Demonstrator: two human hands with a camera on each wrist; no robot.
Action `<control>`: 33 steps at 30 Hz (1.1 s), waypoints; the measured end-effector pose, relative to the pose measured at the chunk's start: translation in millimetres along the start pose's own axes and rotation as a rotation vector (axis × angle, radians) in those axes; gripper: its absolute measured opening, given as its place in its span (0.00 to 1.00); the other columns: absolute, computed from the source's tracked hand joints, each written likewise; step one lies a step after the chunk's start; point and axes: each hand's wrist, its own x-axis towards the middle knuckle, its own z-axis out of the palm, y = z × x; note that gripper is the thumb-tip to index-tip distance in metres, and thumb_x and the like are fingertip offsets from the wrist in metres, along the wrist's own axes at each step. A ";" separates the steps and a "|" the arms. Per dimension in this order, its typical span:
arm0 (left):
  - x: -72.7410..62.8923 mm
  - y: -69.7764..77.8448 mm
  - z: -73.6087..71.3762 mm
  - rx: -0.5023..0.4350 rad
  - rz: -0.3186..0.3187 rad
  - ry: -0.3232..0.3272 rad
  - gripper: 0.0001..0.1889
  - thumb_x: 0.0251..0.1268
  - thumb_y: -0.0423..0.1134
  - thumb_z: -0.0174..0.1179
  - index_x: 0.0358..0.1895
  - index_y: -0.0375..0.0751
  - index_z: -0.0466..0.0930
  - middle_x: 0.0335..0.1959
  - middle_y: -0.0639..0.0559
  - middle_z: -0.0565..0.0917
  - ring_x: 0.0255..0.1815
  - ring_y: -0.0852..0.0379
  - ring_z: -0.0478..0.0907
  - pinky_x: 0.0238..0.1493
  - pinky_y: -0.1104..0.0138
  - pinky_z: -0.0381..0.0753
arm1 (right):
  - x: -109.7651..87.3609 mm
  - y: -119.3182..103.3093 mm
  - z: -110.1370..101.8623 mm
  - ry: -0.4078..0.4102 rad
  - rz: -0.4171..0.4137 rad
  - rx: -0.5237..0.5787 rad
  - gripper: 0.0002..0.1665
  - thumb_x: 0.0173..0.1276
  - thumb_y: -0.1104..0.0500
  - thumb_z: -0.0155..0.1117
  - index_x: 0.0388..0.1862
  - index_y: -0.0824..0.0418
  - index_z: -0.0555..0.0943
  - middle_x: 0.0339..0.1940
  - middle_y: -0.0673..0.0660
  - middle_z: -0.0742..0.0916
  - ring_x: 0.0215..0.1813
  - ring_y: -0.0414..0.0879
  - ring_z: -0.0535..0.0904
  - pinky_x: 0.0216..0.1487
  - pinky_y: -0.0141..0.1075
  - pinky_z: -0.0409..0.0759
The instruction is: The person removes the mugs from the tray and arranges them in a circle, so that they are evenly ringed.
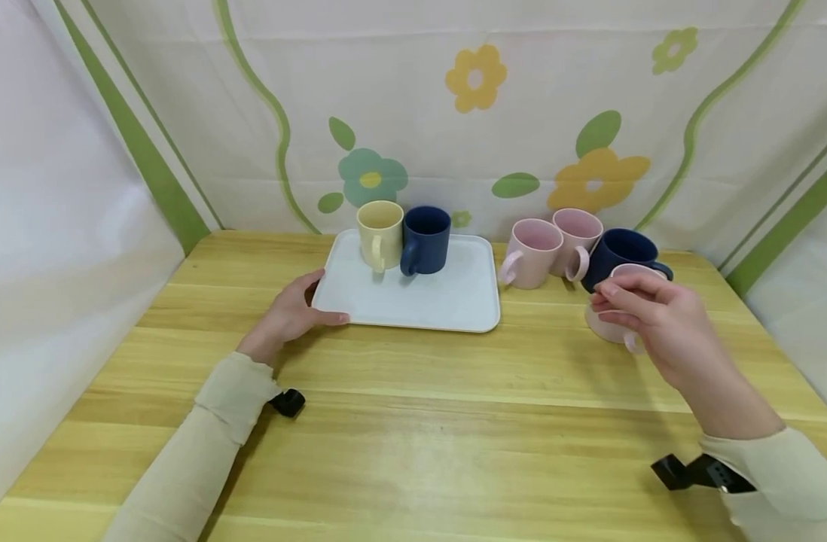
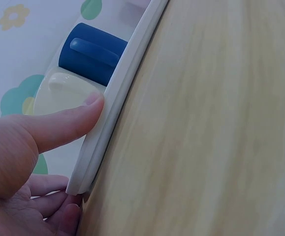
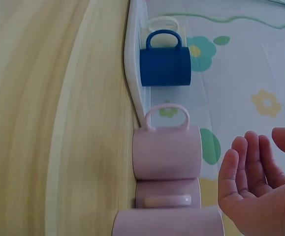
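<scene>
At its near left corner, a white tray [image 1: 413, 305] is held by my left hand [image 1: 288, 312]. In the left wrist view the thumb [image 2: 71, 125] presses on the tray's rim, and the other fingers meet its end, partly hidden. A pale yellow mug [image 1: 389, 245] and a dark blue mug [image 1: 430, 252] stand side by side on the tray's back half, handles toward me. My right hand [image 1: 671, 335] hovers over a pink mug [image 1: 603, 327], fingers loosely bent and holding nothing, as the right wrist view shows. The hand partly covers that mug in the head view.
Right of the tray stand two more pink mugs, one in front [image 1: 535, 263] and one behind [image 1: 566, 252]. Another dark blue mug [image 1: 598, 269] is beside them, behind the nearest pink one. A flowered cloth [image 1: 413, 113] backs the wooden table [image 1: 413, 421].
</scene>
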 end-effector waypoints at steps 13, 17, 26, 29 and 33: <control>-2.7 -0.6 -1.3 -0.006 0.009 0.001 0.60 0.62 0.48 0.79 0.88 0.40 0.45 0.86 0.36 0.58 0.85 0.37 0.57 0.85 0.43 0.57 | 38.1 13.2 55.4 -0.083 0.130 -0.252 0.20 0.79 0.55 0.67 0.61 0.68 0.83 0.48 0.46 0.94 0.48 0.40 0.91 0.53 0.32 0.89; -4.3 0.7 -2.3 0.008 0.012 -0.001 0.61 0.62 0.49 0.79 0.88 0.39 0.44 0.86 0.35 0.57 0.85 0.36 0.56 0.85 0.43 0.57 | 49.8 19.7 72.2 -0.109 0.151 -0.312 0.26 0.81 0.53 0.64 0.66 0.71 0.80 0.47 0.43 0.93 0.51 0.40 0.91 0.55 0.33 0.88; -3.3 3.4 -1.3 0.013 0.006 -0.007 0.60 0.63 0.48 0.78 0.88 0.39 0.43 0.86 0.34 0.57 0.85 0.36 0.56 0.85 0.43 0.57 | 75.5 43.3 102.3 -0.160 0.197 -0.325 0.24 0.82 0.53 0.62 0.69 0.65 0.80 0.52 0.47 0.92 0.56 0.40 0.89 0.65 0.38 0.86; -4.4 3.9 -1.6 0.006 0.000 -0.007 0.60 0.62 0.48 0.78 0.88 0.39 0.43 0.86 0.34 0.58 0.85 0.36 0.57 0.85 0.43 0.58 | 85.4 49.3 113.5 -0.167 0.234 -0.265 0.25 0.82 0.54 0.62 0.71 0.64 0.79 0.57 0.51 0.92 0.60 0.42 0.89 0.73 0.46 0.81; -5.2 4.2 -1.7 0.006 -0.006 -0.004 0.60 0.62 0.48 0.78 0.88 0.40 0.43 0.86 0.35 0.57 0.85 0.36 0.57 0.85 0.43 0.57 | 97.7 55.3 128.9 -0.179 0.280 -0.178 0.27 0.82 0.56 0.61 0.75 0.66 0.76 0.67 0.61 0.88 0.71 0.53 0.83 0.80 0.53 0.72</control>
